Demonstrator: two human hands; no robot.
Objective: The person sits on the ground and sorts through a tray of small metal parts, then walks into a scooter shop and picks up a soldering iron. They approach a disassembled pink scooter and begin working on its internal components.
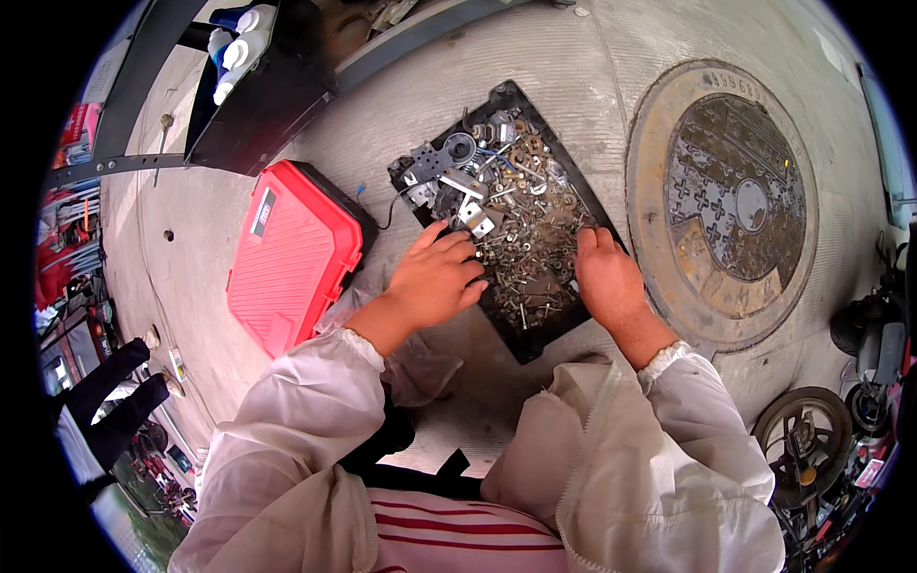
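A shallow black tray (528,346) lies on the ground in front of me, heaped with small metal hardware (521,263), mostly screws, nuts and bolts. My left hand (430,277) is over the tray's left edge, fingers spread, beside a silver metal bracket (475,219); no object shows in it. On the opposite side, my right hand (611,282) reaches to the tray's right edge. Its fingers are bent and pressed together, and whatever is under the fingertips is hidden. Larger parts, including a round grey disc (459,147), lie toward the far left of the tray.
Left of the tray sits a red plastic case (306,253), with a clear plastic bag (420,368) near it. A round metal manhole cover (735,191) is at the right. A black box holding white bottles (245,48) stands far left; a wheel (802,439) is lower right.
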